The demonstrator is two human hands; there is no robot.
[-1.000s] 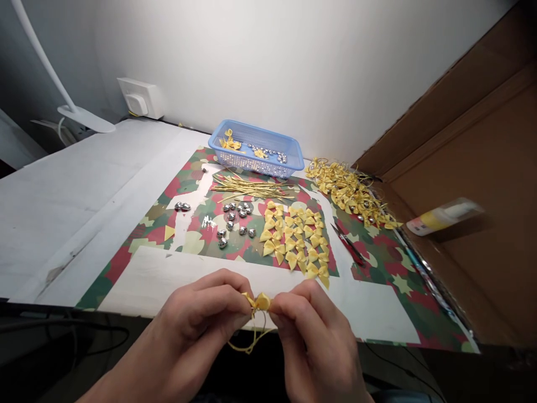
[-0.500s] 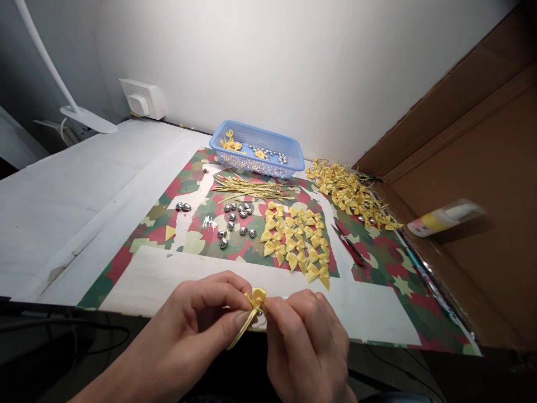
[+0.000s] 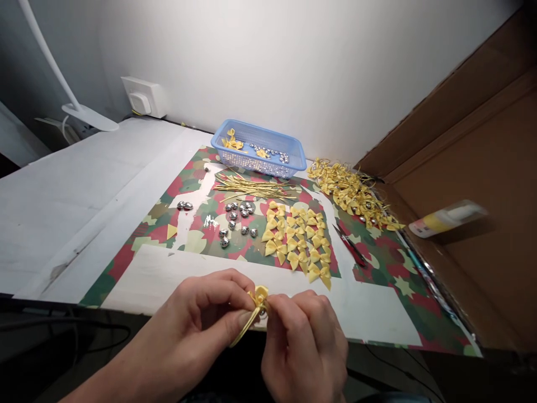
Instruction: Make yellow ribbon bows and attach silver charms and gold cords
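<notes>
Over the table's near edge, my left hand (image 3: 205,322) pinches a yellow ribbon bow (image 3: 261,292) between thumb and fingertips, with a doubled gold cord (image 3: 246,329) hanging down from it. My right hand (image 3: 306,338) is closed against the bow's right side, its fingertips partly hidden behind the knuckles. A small silver bell (image 3: 263,312) shows just under the bow, between the two hands. Beyond them, yellow bows (image 3: 297,244) lie in three columns, and loose silver bells (image 3: 232,216) are scattered to their left.
Gold cords (image 3: 251,186) lie in a bundle before a blue basket (image 3: 259,160) of bows and bells. Finished-looking bows with cords (image 3: 348,190) are heaped at right. Red-handled scissors (image 3: 351,246) rest beside the columns. A cardboard wall (image 3: 482,168) with a glue bottle (image 3: 447,219) borders the right.
Both hands stay at the bow with only slight finger movement. The bell beneath it shows a little more, and the view has shifted slightly.
</notes>
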